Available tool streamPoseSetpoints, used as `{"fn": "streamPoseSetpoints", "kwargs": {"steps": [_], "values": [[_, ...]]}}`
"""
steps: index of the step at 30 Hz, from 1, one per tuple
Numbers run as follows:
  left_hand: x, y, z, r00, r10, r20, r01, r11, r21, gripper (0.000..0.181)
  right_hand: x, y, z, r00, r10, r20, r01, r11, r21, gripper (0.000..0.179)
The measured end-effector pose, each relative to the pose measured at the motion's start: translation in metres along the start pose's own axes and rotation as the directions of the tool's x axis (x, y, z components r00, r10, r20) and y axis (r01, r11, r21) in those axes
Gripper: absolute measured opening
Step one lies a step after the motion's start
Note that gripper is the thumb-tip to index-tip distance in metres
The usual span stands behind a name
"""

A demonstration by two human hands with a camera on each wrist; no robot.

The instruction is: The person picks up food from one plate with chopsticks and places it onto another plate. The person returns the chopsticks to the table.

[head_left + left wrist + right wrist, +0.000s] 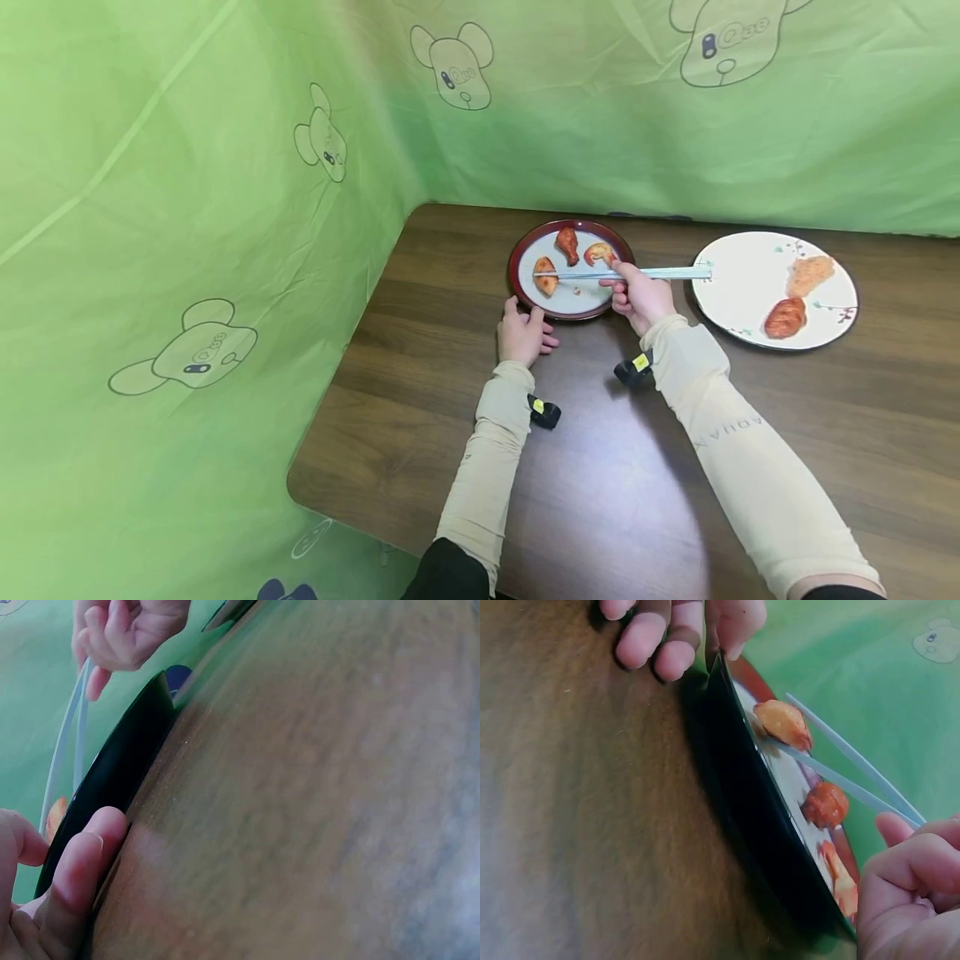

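Right hand [643, 299] grips slim chopsticks [677, 273] over round, glossy-rimmed plate [514, 270].

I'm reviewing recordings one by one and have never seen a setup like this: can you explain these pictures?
There is no machine here: a person works with two bare hands. The wide picture comes from a camera on the head, looking forward and down. The tilted close-ups come from the left wrist camera and the right wrist camera.

On the table, the red-rimmed plate bears a drumstick, a shrimp-like piece and a half-moon piece. The white plate bears a pale piece and a reddish piece.

The right hand holds chopsticks reaching to the half-moon piece; whether they grip it is unclear. The left hand touches the red-rimmed plate.
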State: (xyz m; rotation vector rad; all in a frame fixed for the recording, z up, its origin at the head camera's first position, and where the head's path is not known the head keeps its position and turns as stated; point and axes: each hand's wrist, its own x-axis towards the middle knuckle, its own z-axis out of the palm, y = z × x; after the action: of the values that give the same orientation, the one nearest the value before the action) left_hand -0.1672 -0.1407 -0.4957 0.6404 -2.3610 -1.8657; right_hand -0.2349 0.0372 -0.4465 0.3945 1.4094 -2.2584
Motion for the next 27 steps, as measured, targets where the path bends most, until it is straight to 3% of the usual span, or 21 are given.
{"fn": "streamPoseSetpoints", "kwargs": {"steps": [6,14,27], "values": [[0.0,0.001,0.0,1.0,-0.002,-0.008,0.002,1.0,0.0,0.059,-0.012,0.005,-0.015,1.0,-0.03,-0.006,0.03,0.999,0.032,0.04],[-0.002,0.001,0.001,1.0,0.0,-0.002,0.0,1.0,-0.011,0.06,-0.027,0.01,-0.034,1.0,-0.029,0.0,0.029,0.987,0.16,0.041],[-0.001,0.0,0.003,1.0,0.005,0.0,-0.005,1.0,-0.01,0.061,-0.036,0.022,-0.051,1.0,-0.024,0.013,0.02,0.958,0.287,0.044]]}}
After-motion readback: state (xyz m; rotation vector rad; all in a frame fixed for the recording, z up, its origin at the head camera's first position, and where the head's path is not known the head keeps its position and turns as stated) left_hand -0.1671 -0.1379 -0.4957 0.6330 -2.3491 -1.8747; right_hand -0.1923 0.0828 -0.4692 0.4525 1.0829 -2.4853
